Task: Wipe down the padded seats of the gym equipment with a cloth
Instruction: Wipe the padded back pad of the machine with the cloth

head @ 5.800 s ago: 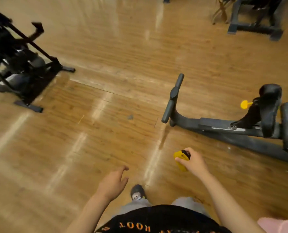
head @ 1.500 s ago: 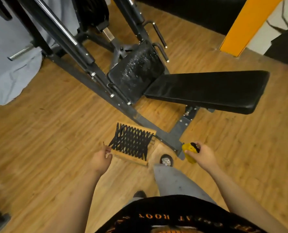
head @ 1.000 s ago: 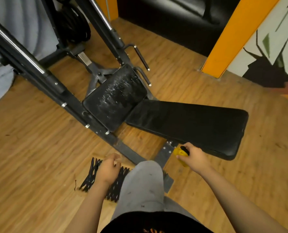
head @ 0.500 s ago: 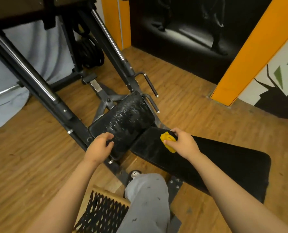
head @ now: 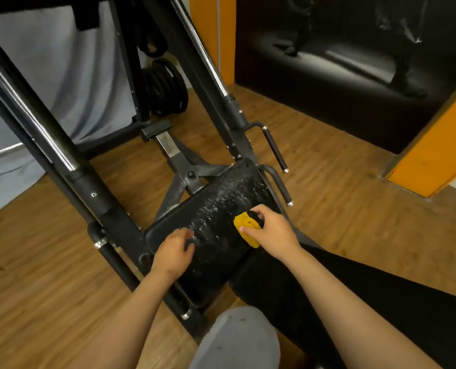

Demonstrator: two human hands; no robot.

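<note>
Right hand (head: 272,233) is bunched round the yellow cloth (head: 248,230), thumb and fingers pinching it into a wad and pushing it down on the right side of the seat (head: 216,209). Left hand (head: 173,251) is loose, fingers a bit curled with nothing in them, parked on the seat's near-left corner. Looks like it's just steadying.

The seat is a tilted black pad with white specks all over its middle and far end. Could be spray or dust, can't tell. The longer back pad (head: 368,310) runs off to the lower right under the right forearm. Both sit on a black frame (head: 93,187) with chrome rails, and two handles (head: 274,147) stick out just beside the seat's far-right edge. Plates (head: 165,91) are stacked behind, near a grey sheet (head: 61,62), and the floor (head: 35,275) is wood.

My read: the seat wipe is only getting going, since nearly all the specks are untouched. Next move would be dragging the cloth left across the speckled patch with firm pressure, so the left hand has to get out of the way. Then the far corner, then the back pad.

No brand, label or lettering I can make out anywhere.
</note>
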